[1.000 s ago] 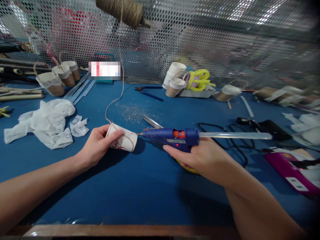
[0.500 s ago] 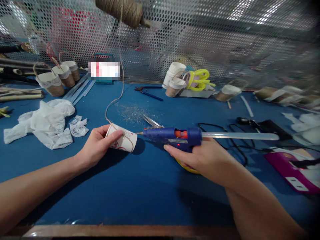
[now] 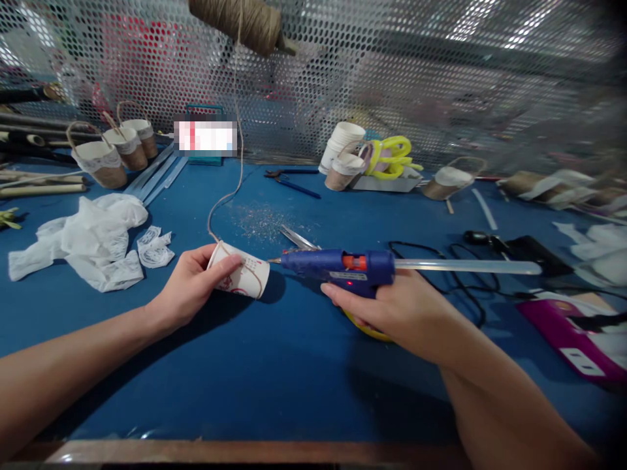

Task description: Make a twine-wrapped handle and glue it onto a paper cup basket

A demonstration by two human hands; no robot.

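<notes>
My left hand (image 3: 196, 281) is closed around a white paper cup (image 3: 249, 279) lying tilted on its side, thumb on its wall. Twine (image 3: 228, 198) runs down from a brown spool (image 3: 240, 25) at the top and crosses the cup's side to its right end. In my right hand (image 3: 386, 307) is a blue hot glue gun (image 3: 323, 266), its red light lit and a long clear glue stick (image 3: 470, 266) standing out of its back. The gun's nozzle is at the cup's right end; I cannot tell whether it touches. Behind the gun lie metal scissors (image 3: 298, 238), partly hidden.
White lace (image 3: 93, 241) is heaped at left, below several twine-covered cups (image 3: 105, 171). Pliers (image 3: 294, 181) and stacked paper cups (image 3: 337, 147) stand further back. Black cables (image 3: 482, 307) and a purple power strip (image 3: 568, 339) lie at right. A perforated metal panel (image 3: 313, 85) closes the back.
Almost nothing differs. The glue stick's rear end sits slightly further left, closer to the gun; both hands keep their places, and the view has shifted very slightly.
</notes>
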